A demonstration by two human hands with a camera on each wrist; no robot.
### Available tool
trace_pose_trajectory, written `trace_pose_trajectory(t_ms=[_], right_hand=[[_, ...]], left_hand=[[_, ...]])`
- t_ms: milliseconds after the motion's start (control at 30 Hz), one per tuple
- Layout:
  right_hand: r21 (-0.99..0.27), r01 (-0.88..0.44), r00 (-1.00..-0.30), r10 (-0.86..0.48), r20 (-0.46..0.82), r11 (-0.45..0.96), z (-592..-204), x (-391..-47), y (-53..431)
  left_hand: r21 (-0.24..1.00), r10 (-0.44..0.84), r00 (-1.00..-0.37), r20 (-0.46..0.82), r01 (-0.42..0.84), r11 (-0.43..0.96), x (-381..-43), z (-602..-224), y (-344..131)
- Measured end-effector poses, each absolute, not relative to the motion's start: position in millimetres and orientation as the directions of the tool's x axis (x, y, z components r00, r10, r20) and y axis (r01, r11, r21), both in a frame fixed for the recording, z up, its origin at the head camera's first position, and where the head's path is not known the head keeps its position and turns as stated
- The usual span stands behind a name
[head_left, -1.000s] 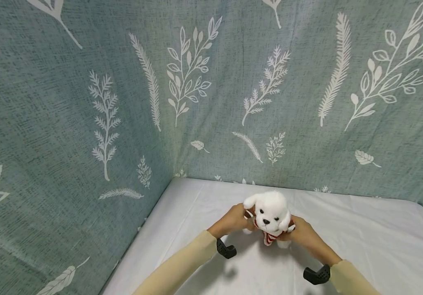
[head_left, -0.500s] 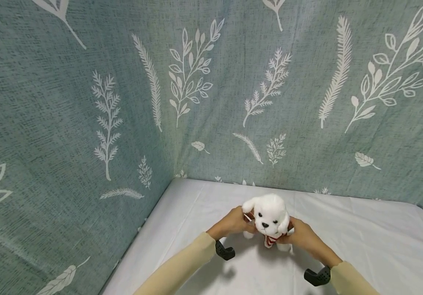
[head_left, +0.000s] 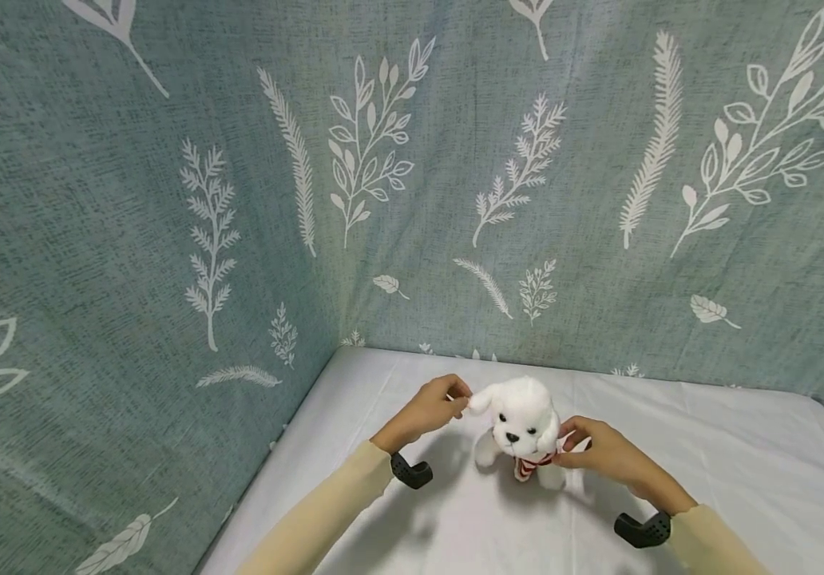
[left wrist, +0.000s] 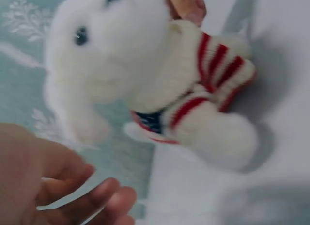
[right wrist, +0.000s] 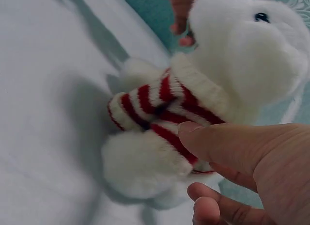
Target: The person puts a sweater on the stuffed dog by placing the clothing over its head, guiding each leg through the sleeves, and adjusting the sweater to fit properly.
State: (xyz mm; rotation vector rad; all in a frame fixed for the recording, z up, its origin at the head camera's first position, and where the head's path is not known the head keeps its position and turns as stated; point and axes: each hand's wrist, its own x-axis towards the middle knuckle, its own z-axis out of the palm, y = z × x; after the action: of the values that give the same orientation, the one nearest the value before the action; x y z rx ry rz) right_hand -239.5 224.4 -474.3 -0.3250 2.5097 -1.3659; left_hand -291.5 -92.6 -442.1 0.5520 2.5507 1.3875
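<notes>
A white plush dog (head_left: 524, 409) stands upright on the white-covered table, facing the head camera. It wears a red-and-white striped knitted sweater (right wrist: 169, 96), with a dark blue patch showing in the left wrist view. On the dog's left side in the head view is my left hand (head_left: 428, 409), fingers loosely bent, close to one floppy ear (head_left: 482, 398). The left wrist view shows a gap between those fingers and the toy. Opposite it, my right hand (head_left: 602, 452) has its thumb and fingers spread beside the sweater; whether the thumb touches the knit I cannot tell.
The white sheet (head_left: 469, 535) covers the table and has light creases. Behind and to the left hang green curtains (head_left: 412, 263) printed with white leaves. A black wrist strap (head_left: 412, 471) sits on the left wrist, another black strap (head_left: 642, 529) on the right.
Both hands held the plush dog's sides before. They have let go: the left hand has moved left and up, the right hand slightly right. The dog stays standing nearly in place.
</notes>
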Motion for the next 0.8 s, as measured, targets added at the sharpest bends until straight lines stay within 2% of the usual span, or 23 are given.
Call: trace_pose_trajectory(t_ms=[100,167,333,600,800], right_hand=[[-0.836,-0.048,-0.939,-0.31,-0.149,0.547,-469.4,-239.7,226.9],[-0.832,-0.029,-0.938,-0.302,-0.168,0.553,-467.3,-239.4,227.2],[-0.846,-0.024,-0.938,-0.305,-0.166,0.533,-466.5,-237.9,224.4],[-0.862,-0.039,-0.933,-0.327,-0.15,0.506,-470.0,-235.1,220.0],[-0.863,-0.031,-0.938,-0.313,-0.149,0.504,-468.2,-232.2,220.3]], left_hand=[[0.813,0.372,-0.924,0.088,0.283,0.51,-287.5,-423.7,-89.2],[0.748,0.372,-0.917,0.142,0.346,0.567,-281.9,-410.7,-80.4],[0.468,0.414,-0.886,0.207,0.462,0.753,-264.6,-389.1,-47.2],[0.138,0.399,-0.898,0.186,0.426,0.894,-247.0,-385.8,-5.2],[0.006,0.431,-0.883,0.186,0.44,0.898,-242.9,-388.9,8.1]])
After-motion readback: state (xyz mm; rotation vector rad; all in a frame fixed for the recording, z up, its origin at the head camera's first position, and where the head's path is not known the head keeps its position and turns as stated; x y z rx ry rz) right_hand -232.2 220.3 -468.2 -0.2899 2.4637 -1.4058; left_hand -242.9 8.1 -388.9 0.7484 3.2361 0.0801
